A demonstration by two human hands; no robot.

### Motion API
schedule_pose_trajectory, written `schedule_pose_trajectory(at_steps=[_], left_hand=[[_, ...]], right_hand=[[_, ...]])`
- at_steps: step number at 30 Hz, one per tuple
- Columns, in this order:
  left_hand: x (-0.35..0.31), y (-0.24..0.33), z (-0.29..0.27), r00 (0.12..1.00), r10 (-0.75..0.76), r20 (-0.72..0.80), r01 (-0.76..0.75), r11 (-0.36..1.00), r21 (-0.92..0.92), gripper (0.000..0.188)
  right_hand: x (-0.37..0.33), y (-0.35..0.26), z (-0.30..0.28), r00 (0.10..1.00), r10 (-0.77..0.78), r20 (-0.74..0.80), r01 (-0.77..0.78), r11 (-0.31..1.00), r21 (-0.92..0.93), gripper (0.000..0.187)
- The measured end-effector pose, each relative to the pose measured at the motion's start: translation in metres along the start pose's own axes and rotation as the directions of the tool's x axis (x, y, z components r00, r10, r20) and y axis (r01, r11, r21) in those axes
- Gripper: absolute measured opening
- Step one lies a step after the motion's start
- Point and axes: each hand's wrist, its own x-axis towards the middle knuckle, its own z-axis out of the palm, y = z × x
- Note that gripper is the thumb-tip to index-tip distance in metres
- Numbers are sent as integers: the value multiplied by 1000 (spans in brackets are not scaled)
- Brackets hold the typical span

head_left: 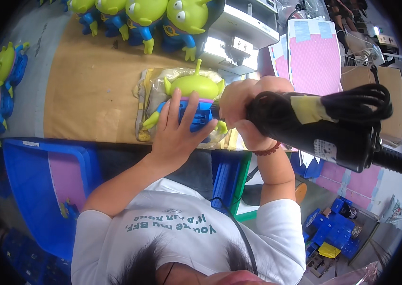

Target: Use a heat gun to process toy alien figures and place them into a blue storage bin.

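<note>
A green three-eyed alien toy figure (196, 86) in blue lies on a plastic-covered pad (146, 102), its blue back with a recessed compartment facing up. My left hand (174, 126) rests over the blue body, fingers stretched out and spread, touching the toy. My right hand (246, 107) is closed round the front end of a black electric screwdriver (300, 123), held roughly level at the toy's right side. The dark tip reaches the toy's edge; my fingers and the angle hide whether it touches a screw.
Several similar alien figures (146, 14) stand along the far edge, and more (1, 90) stand at the left. White equipment (239, 28) is behind my right hand. A blue bin (25, 190) sits at lower left, holding a small figure. Pink sheets (315, 57) lie at right.
</note>
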Motion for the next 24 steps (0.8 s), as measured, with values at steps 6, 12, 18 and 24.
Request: schedule_pose_trajectory(at_steps=[6, 12, 18, 24], left_hand=[[-1, 0, 1, 1000, 0, 10, 0, 999, -43, 39], [-5, -1, 5, 999, -13, -44, 12, 999, -31, 35], [-4, 0, 4, 998, -4, -56, 3, 1000, -17, 38], [-7, -3, -17, 991, -13, 130, 25, 995, -93, 69]], right_hand=[[-12, 11, -2, 999, 1, -52, -4, 998, -64, 21], [11, -1, 7, 981, -141, 133, 131, 988, 84, 44], [4, -4, -1, 982, -139, 130, 159, 974, -160, 41], [20, -32, -10, 990, -130, 59, 127, 991, 52, 40]])
